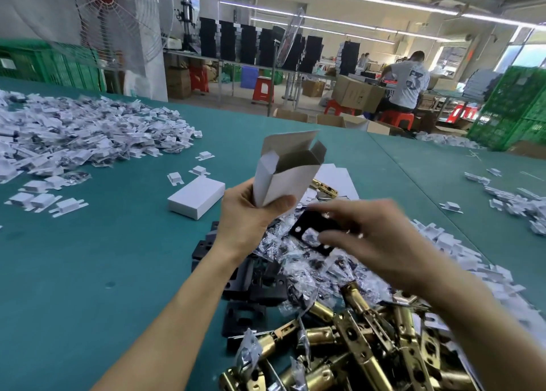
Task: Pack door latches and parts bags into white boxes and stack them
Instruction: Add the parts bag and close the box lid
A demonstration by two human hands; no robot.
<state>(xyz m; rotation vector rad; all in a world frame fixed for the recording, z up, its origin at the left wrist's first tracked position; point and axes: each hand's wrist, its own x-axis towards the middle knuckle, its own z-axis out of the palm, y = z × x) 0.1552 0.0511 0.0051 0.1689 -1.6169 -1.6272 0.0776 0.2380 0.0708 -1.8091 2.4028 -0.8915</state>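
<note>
Latches (359, 346) cropped; right hand (384, 243) blurred near box (283, 178)

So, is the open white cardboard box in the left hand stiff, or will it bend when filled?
Probably light and thin: the left hand holds the open white cardboard box by its lower end alone. Its flaps stand bent open, so it likely flexes under a squeeze. The brass-coloured metal latches look heavy beside it; the bottom may need support.

free: bare table (88, 287) near left | blocked: latch pile (354, 349) near right, black plates (254, 284) beside it | closed white box (196, 197) mid-left | white parts heap (74, 136) far left
</note>
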